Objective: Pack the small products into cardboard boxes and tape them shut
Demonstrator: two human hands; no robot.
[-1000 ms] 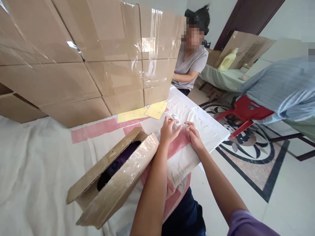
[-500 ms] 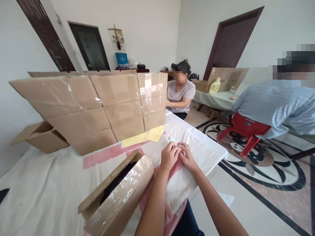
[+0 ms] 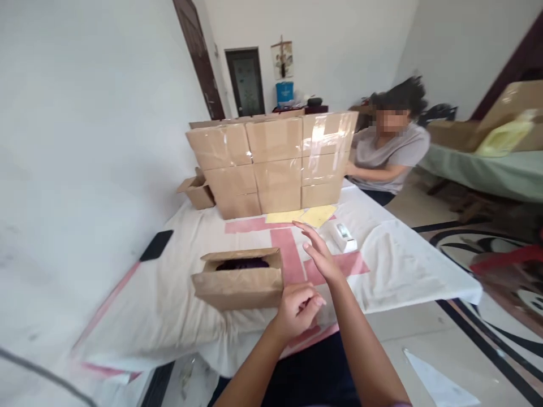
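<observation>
My left hand (image 3: pixel 299 309) is closed, fingers curled in, beside the right end of a long open cardboard box (image 3: pixel 240 291). Whatever it may hold is hidden. Above the table, my right hand (image 3: pixel 319 255) has its fingers stretched out and nothing in them. Inside the box lies something dark purple (image 3: pixel 244 264), mostly covered by the flaps. To the right of my right hand sits a small white object (image 3: pixel 347 240) with a greyish panel, its kind unclear. Yellow sheets (image 3: pixel 316 216) lie farther back on the cloth.
Joined cardboard boxes (image 3: pixel 278 164) form a wall across the back of the cloth-covered table (image 3: pixel 394 265). A smaller open carton (image 3: pixel 201 192) stands at their left. Near the left edge lies a black flat object (image 3: pixel 156 245). Another person (image 3: pixel 386 147) sits behind the right corner.
My view has swung left. My hands, together beside the white object before, are now apart; the right has opened and the left has come down close to the box.
</observation>
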